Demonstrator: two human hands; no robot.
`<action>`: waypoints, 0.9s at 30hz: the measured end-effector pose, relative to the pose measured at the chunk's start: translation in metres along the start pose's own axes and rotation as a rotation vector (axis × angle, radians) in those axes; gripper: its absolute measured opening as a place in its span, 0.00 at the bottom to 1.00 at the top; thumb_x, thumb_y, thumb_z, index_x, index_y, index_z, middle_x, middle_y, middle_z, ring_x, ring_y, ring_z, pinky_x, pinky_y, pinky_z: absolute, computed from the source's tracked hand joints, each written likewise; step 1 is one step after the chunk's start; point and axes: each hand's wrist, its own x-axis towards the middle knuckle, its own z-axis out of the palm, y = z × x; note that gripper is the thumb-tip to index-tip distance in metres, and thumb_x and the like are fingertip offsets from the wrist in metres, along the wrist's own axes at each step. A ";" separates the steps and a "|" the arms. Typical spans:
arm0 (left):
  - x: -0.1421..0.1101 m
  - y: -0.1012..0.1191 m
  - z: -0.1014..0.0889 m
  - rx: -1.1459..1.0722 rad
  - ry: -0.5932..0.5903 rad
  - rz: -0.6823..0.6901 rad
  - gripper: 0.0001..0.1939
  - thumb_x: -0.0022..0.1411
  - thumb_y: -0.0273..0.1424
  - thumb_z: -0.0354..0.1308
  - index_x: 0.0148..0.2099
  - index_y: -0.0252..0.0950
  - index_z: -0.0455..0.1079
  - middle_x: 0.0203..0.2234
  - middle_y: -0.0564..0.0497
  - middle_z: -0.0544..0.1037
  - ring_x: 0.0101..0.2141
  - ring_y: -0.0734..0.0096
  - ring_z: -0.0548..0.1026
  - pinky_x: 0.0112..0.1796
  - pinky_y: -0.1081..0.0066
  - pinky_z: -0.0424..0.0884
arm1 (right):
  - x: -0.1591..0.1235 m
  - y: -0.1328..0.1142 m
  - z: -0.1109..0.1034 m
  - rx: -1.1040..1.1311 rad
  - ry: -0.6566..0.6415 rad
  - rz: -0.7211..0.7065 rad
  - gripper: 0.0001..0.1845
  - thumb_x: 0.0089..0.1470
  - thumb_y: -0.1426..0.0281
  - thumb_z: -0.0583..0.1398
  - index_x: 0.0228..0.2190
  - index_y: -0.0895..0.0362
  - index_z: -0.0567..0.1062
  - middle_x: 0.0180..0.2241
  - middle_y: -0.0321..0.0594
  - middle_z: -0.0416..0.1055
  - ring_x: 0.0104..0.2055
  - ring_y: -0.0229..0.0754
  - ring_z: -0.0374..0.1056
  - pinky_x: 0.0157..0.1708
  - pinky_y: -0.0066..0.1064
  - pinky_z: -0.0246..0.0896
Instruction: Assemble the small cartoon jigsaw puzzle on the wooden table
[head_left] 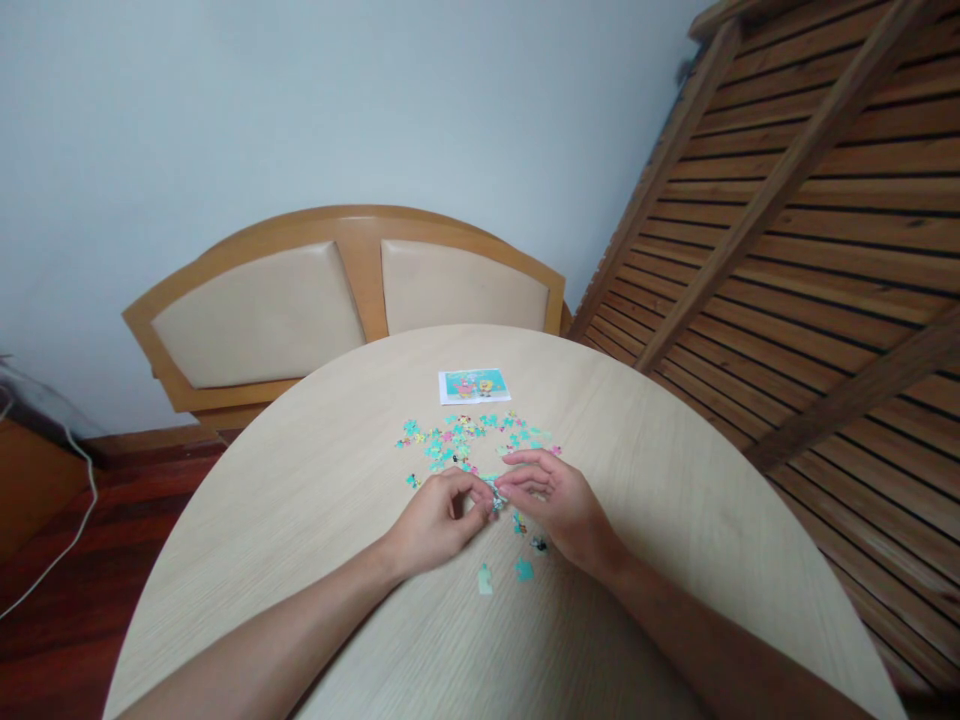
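Observation:
My left hand (448,512) and my right hand (553,505) meet fingertip to fingertip over the middle of the table. Between their fingertips are small teal jigsaw puzzle pieces (496,497), partly covered by the fingers. The left thumb and forefinger are pinched on a piece, and the right thumb and fingers close in on the same spot. Nearer to me lie a pale green piece (485,578) and a teal piece (524,569). A dark piece (538,543) and a yellowish one (519,523) sit beside my right hand. Beyond the hands spreads a loose scatter of puzzle pieces (450,437).
A picture card (474,386) with two cartoon figures lies behind the pieces on the round wooden table (337,480). Past the far edge stands a padded headboard (360,225). Wooden slats (825,230) lean at the right, and a white cable (90,490) hangs at the left.

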 end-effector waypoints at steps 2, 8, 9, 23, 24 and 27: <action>0.000 -0.002 0.000 -0.026 0.010 -0.011 0.08 0.65 0.32 0.55 0.35 0.36 0.73 0.29 0.49 0.80 0.33 0.68 0.76 0.37 0.70 0.70 | 0.000 -0.001 0.000 -0.043 -0.014 -0.023 0.16 0.51 0.63 0.66 0.41 0.56 0.76 0.34 0.42 0.81 0.37 0.45 0.78 0.40 0.37 0.73; 0.001 -0.006 0.000 -0.082 0.048 -0.077 0.11 0.67 0.36 0.54 0.37 0.34 0.72 0.29 0.49 0.79 0.32 0.69 0.76 0.35 0.71 0.71 | -0.003 -0.008 -0.002 -0.247 -0.076 -0.080 0.08 0.55 0.67 0.61 0.34 0.54 0.81 0.32 0.38 0.80 0.34 0.42 0.75 0.39 0.34 0.70; 0.001 -0.005 0.000 -0.093 0.056 -0.084 0.13 0.68 0.37 0.54 0.38 0.34 0.73 0.29 0.49 0.79 0.32 0.69 0.76 0.35 0.71 0.71 | -0.003 -0.008 -0.002 -0.258 -0.081 -0.074 0.08 0.55 0.67 0.61 0.34 0.54 0.80 0.32 0.38 0.80 0.34 0.43 0.75 0.38 0.34 0.70; 0.003 -0.005 -0.002 -0.122 0.100 -0.075 0.12 0.66 0.37 0.57 0.42 0.35 0.77 0.34 0.48 0.81 0.36 0.66 0.76 0.39 0.69 0.69 | -0.006 -0.010 -0.002 -0.262 -0.129 -0.036 0.13 0.55 0.68 0.62 0.44 0.54 0.76 0.29 0.34 0.79 0.34 0.40 0.74 0.37 0.30 0.64; 0.003 -0.005 -0.002 -0.138 0.096 -0.082 0.12 0.65 0.37 0.57 0.42 0.35 0.77 0.33 0.48 0.81 0.35 0.67 0.76 0.38 0.69 0.69 | -0.006 -0.010 -0.002 -0.260 -0.131 -0.037 0.13 0.56 0.67 0.63 0.44 0.54 0.76 0.30 0.34 0.80 0.34 0.40 0.74 0.38 0.30 0.65; 0.003 -0.005 -0.002 -0.164 0.090 -0.100 0.12 0.65 0.38 0.58 0.40 0.34 0.76 0.31 0.48 0.80 0.33 0.68 0.75 0.36 0.71 0.69 | -0.007 -0.011 -0.001 -0.257 -0.123 -0.038 0.11 0.55 0.67 0.63 0.42 0.54 0.77 0.31 0.35 0.81 0.36 0.41 0.76 0.41 0.31 0.66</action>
